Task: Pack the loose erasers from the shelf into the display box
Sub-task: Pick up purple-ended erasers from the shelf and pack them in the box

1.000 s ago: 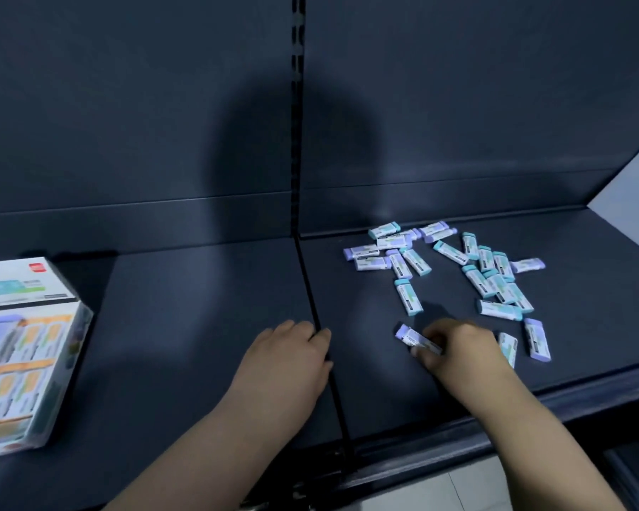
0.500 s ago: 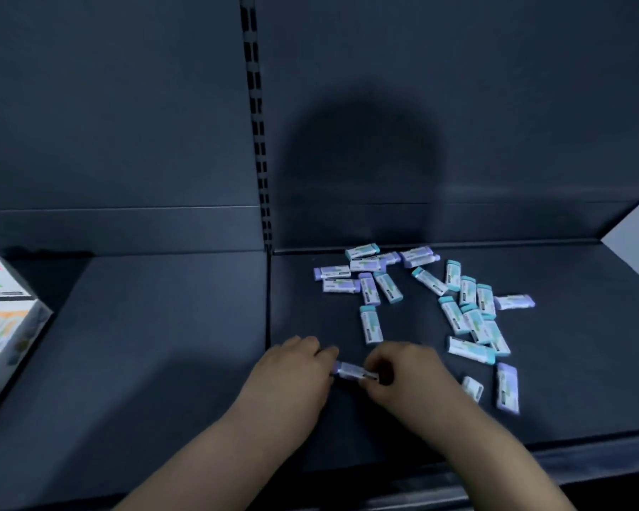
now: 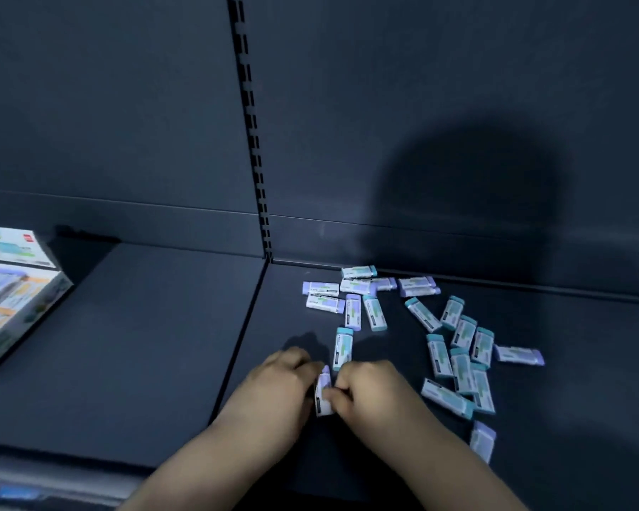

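I saw left hand and right hand pinching one eraser between them; probably light, stiff; best held by long sides.

Twenty-one erasers can be counted, though blur and overlap in the pile make the total approximate. Twenty loose erasers lie on the shelf, spread from its back edge towards its front edge on the right-hand panel. About eleven of them have teal caps and about nine have purple caps. One more purple-capped eraser sits between the two hands, the left hand and the right hand, near the shelf's front edge. One display box stands at the shelf's left edge. The number of erasers inside it cannot be made out.
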The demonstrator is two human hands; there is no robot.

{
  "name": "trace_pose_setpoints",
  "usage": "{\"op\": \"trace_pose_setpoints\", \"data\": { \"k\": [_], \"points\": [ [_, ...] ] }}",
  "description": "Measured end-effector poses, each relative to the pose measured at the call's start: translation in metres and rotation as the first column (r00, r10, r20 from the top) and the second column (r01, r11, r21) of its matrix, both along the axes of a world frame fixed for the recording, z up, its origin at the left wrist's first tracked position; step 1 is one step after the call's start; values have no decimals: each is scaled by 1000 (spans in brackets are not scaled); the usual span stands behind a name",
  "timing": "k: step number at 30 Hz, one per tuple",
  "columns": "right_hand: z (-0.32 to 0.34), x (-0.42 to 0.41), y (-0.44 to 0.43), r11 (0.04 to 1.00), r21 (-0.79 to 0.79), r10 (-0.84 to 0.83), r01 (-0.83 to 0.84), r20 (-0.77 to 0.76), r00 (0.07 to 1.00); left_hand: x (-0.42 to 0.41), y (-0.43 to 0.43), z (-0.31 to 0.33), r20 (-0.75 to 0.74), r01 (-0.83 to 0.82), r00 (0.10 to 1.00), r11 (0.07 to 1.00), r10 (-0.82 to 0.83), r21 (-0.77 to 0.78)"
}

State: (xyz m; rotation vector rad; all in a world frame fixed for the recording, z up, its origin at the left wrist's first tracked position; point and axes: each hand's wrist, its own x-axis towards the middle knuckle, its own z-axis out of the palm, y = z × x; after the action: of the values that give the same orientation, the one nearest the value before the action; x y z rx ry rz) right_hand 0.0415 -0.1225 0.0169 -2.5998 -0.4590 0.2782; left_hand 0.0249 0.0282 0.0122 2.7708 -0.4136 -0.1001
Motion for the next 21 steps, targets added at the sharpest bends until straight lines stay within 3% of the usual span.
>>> {"op": "trace_pose_setpoints", "data": {
  "k": [7, 15, 21],
  "points": [
    [19, 74, -20, 991, 106, -95, 77, 175, 980, -4, -7, 4, -85, -48, 995, 997, 53, 61],
    [0, 112, 10, 972, -232, 58, -27, 129, 990, -1, -10, 7, -88, -151, 984, 988, 153, 35],
    [7, 106, 18, 947, -317, 120, -56, 185, 975, 1, -5, 5, -103, -189, 976, 981, 193, 51]
  ]
}}
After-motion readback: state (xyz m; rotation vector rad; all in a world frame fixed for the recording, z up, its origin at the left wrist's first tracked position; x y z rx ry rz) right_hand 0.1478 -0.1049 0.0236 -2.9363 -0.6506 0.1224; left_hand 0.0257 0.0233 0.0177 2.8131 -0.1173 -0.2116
